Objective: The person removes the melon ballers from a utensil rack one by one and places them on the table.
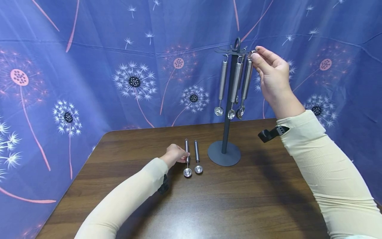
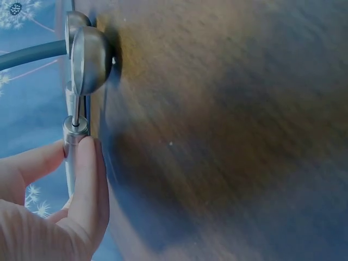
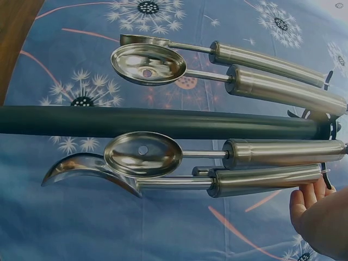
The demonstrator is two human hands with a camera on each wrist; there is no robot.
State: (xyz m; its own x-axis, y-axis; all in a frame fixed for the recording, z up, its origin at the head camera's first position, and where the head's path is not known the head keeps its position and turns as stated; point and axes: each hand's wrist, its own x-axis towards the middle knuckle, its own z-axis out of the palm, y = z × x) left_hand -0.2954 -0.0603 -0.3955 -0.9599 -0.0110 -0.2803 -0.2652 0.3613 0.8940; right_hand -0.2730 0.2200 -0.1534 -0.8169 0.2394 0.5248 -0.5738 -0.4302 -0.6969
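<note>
In the head view, my left hand (image 1: 176, 154) pinches the steel handle of a melon baller (image 1: 187, 172) lying on the table. Seen from the left wrist, thumb and fingers are on opposite sides of that handle, below the round bowl (image 2: 92, 61). A second melon baller (image 1: 198, 169) lies just to its right. My right hand (image 1: 273, 71) is raised at the top of a dark rack (image 1: 225, 132), pinching the hook end of a hanging steel scoop (image 1: 247, 78). Its curved head (image 3: 89, 169) shows in the right wrist view. The fingertips are partly hidden there.
Several other steel scoops (image 1: 223, 79) hang from the rack's hooks. The rack's round base (image 1: 224, 159) stands on the brown wooden table (image 1: 238, 205), right of the two lying tools. Behind the table hangs a blue dandelion-print curtain (image 1: 98, 66).
</note>
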